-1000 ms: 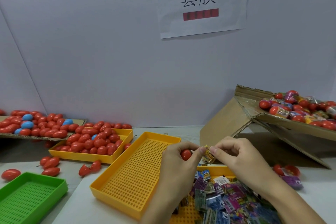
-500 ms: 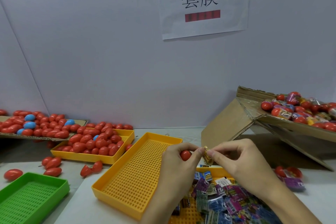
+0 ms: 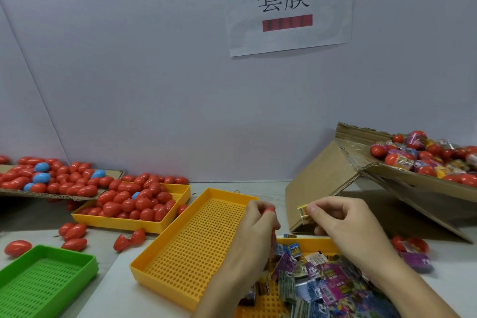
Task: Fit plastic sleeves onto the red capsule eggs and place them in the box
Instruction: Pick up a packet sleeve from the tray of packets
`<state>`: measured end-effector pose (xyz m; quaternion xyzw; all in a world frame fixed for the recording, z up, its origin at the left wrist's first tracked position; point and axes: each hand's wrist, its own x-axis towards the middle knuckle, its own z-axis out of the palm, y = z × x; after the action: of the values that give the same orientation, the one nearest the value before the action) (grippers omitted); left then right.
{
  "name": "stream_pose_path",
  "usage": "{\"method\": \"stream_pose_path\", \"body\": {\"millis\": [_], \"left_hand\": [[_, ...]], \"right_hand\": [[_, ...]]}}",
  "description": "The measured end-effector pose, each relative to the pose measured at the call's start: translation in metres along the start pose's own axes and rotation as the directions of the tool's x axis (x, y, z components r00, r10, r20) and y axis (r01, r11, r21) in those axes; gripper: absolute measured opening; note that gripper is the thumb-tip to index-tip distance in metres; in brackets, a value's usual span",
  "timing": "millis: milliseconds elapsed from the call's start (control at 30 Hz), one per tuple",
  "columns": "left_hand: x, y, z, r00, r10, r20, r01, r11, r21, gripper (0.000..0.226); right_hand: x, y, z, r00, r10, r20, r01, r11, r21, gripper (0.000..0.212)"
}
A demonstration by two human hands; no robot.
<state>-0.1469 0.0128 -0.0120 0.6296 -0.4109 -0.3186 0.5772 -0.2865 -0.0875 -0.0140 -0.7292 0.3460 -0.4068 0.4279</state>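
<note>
Two hands up over yellow perforated plastic tray. Left hand curled round red plastic capsule egg, only sliver of red showing. Right hand pinches small yellow printed plastic sleeve at fingertips, just beside egg, apart. Tilted cardboard box of sleeved eggs sits far right.

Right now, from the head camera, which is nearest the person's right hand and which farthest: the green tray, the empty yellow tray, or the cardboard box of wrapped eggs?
From the right hand:
1. Cardboard box, just behind it, slightly right.
2. Empty yellow tray, to its left, beyond the left hand.
3. Green tray, far left corner.
</note>
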Motion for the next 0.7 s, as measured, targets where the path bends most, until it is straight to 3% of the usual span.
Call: {"method": "stream_pose_path", "body": {"millis": [100, 267, 400, 700], "left_hand": [[0.0011, -0.0015, 0.0018, 1.0, 0.008, 0.005, -0.009, 0.998, 0.069, 0.006], [0.0028, -0.0039, 0.004, 0.985, 0.168, -0.04, -0.162, 0.979, 0.122, 0.028], [0.0021, -0.002, 0.0032, 0.975, 0.207, -0.081, -0.197, 0.973, 0.122, 0.024], [0.0023, -0.001, 0.0026, 0.991, 0.121, -0.053, -0.125, 0.987, -0.097, 0.016]], "right_hand": [[0.0003, -0.0012, 0.0014, 0.998, 0.005, -0.07, 0.001, 0.997, 0.083, 0.013], [-0.0024, -0.0042, 0.0024, 0.999, -0.02, -0.027, 0.023, 0.992, 0.122, 0.011], [-0.0016, -0.0043, 0.0011, 0.999, -0.023, -0.029, 0.026, 0.991, 0.128, 0.011], [-0.0019, -0.0067, -0.0002, 0.999, -0.033, 0.041, 0.023, 0.976, 0.216, 0.012]]}}
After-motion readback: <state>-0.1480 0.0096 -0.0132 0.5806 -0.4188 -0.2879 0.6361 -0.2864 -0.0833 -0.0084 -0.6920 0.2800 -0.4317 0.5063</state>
